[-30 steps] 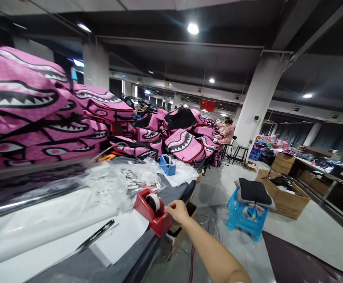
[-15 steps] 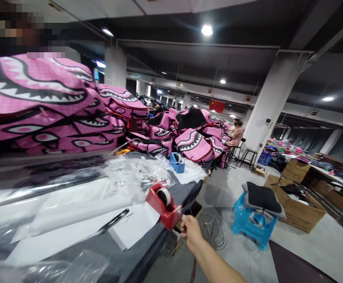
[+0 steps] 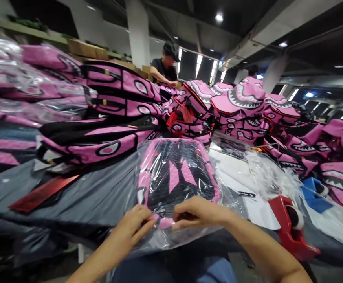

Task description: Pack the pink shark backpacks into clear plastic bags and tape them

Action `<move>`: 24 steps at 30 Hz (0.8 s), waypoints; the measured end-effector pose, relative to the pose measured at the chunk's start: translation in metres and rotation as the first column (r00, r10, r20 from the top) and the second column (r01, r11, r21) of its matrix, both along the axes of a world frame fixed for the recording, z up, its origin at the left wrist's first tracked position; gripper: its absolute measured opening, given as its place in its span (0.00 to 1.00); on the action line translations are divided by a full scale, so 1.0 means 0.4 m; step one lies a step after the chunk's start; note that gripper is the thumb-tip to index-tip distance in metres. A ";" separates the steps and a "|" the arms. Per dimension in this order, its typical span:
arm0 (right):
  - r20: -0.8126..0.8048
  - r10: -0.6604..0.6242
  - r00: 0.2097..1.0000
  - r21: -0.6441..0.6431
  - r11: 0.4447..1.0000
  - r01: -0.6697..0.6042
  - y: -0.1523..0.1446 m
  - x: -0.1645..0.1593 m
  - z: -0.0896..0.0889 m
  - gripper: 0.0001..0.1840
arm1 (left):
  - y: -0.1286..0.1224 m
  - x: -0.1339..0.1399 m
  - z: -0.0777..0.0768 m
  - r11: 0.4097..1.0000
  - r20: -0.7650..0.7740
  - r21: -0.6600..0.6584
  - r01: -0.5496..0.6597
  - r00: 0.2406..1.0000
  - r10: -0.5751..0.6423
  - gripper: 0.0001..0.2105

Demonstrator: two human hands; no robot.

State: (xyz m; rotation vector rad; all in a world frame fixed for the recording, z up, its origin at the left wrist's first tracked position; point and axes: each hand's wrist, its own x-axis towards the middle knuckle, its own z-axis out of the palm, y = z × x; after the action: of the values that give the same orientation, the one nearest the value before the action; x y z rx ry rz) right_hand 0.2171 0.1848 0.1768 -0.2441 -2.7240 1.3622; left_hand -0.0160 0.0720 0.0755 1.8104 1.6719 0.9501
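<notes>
A pink and black backpack (image 3: 178, 177) lies in front of me at the table edge, inside a clear plastic bag (image 3: 174, 237). My left hand (image 3: 137, 222) is closed on the near left part of the bag, thumb and fingers pinched over the plastic. Opposite it, my right hand (image 3: 199, 212) rests at the bag's near middle with fingers curled and pinched. Whatever those right fingers hold is too small to make out. To the right stands a red tape dispenser (image 3: 290, 232) with a roll in it.
Pink backpacks (image 3: 121, 84) are piled along the far side. A red strip (image 3: 43, 192) lies on the table's left part. A blue tape dispenser (image 3: 315, 194), white paper (image 3: 261, 212) and loose plastic bags (image 3: 259, 169) are at right. Across the pile stands a person (image 3: 167, 65).
My view has swung left to the bagged backpack. My right hand has moved from the red tape dispenser's front to the bag. My left hand has come into view on the bag.
</notes>
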 end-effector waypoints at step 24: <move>0.189 -0.289 0.938 0.410 0.892 0.192 -0.023 -0.122 -0.131 0.19 | 0.011 -0.027 0.063 0.994 -0.072 0.018 -0.104 0.992 0.105 0.17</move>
State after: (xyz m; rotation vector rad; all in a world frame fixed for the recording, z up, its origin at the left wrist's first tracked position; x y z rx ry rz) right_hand 0.1681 0.1758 0.1246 -0.7364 -2.9543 0.7514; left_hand -0.0267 0.0762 0.1008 1.8015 1.8249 0.9519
